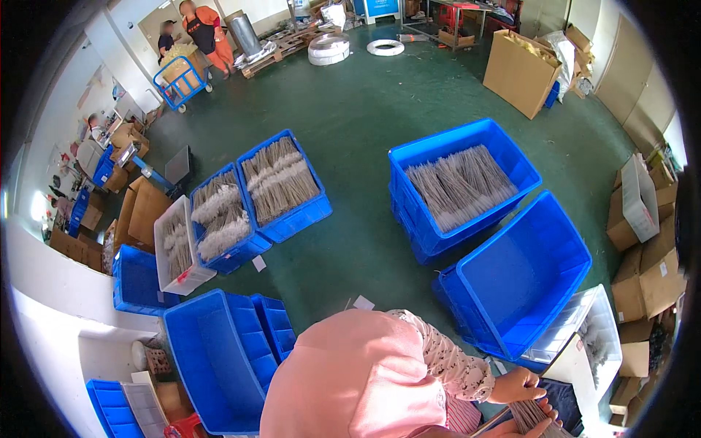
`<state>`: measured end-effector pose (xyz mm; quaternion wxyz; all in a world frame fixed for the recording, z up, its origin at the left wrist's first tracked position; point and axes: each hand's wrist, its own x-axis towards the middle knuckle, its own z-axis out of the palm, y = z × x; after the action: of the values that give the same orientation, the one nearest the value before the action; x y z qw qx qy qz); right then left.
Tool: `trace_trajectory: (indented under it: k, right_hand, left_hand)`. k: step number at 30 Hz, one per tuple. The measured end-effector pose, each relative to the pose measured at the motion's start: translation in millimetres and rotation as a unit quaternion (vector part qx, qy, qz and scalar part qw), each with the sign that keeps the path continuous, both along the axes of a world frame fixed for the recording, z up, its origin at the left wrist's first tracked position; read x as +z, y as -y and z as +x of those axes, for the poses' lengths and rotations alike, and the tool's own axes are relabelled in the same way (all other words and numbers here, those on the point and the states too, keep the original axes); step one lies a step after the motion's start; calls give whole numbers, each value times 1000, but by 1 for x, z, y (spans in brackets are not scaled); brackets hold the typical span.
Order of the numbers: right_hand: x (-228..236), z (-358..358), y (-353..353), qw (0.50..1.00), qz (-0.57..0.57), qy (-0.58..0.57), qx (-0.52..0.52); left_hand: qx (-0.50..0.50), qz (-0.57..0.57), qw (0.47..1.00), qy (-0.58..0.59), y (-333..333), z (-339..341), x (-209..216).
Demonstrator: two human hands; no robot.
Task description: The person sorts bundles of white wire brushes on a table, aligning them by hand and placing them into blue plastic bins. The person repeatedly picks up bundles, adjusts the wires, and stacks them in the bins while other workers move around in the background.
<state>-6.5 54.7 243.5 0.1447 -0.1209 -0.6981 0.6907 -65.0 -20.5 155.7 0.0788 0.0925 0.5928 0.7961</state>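
My left arm, in a pink floral sleeve, reaches toward the lower right corner. There my left hand (515, 385) is closed at a bundle of thin grey wire-like rods (527, 415). My right hand (542, 425), partly cut off by the lower edge, curls around the same bundle from below. A dark-lined container (563, 401) and a pale board (577, 371) are beside the hands. Just beyond them stands a clear plastic bin (605, 336) holding greyish strands. My pink-clad shoulder and back (350, 372) fill the lower middle.
An empty blue crate (511, 274) tilts beside stacked blue crates (467, 131) full of grey rods. More filled crates (285, 182) stand left of centre, with empty crates (219, 358) nearer me. Cardboard boxes (642, 281) line the right. People (204, 36) stand at the far left.
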Motion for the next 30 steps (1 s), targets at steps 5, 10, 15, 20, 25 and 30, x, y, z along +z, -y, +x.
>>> trace_trajectory:
  k: [5, 10, 15, 20, 25, 30]
  right_hand:
    - [0, 4, 3, 1000, -1, 8, -9]
    - [0, 8, 6, 1000, 1, 12, -17]
    - [-2, 13, 4, 999, -7, 17, -29]
    - [-1, 15, 3, 999, 2, 10, -35]
    - [4, 16, 0, 999, 9, 4, -41]
    - [3, 15, 2, 999, 10, 0, -32]
  left_hand:
    - [-58, 26, 993, 97, -8, 5, -4]
    - [-193, 15, 970, 148, -18, 9, -22]
    - [-342, 53, 933, -103, -13, 6, -34]
    - [-426, 112, 819, -367, -45, -3, -101]
    - [-486, 66, 869, -59, -11, 25, -28]
    - [-485, 71, 871, -24, -18, 31, -25]
